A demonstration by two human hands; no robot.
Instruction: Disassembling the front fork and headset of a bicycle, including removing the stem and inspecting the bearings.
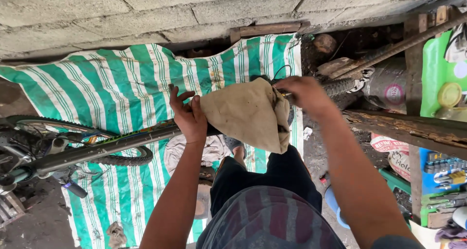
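Observation:
A dirty beige cloth (250,113) is draped over the middle of a dark bicycle frame (112,146) that lies across the view. My left hand (188,113) pinches the cloth's left edge against the frame tube, its other fingers spread. At the cloth's right end my right hand (306,94) grips it together with the bike part under it, next to a knobby tyre (340,87). What lies beneath the cloth is hidden.
A green and white striped tarp (121,78) hangs below a concrete block wall (146,10). The bike's front wheel (73,132) is at left. A wooden bench (418,127) with tools, jars and sacks stands at right. My legs and a sandalled foot are below.

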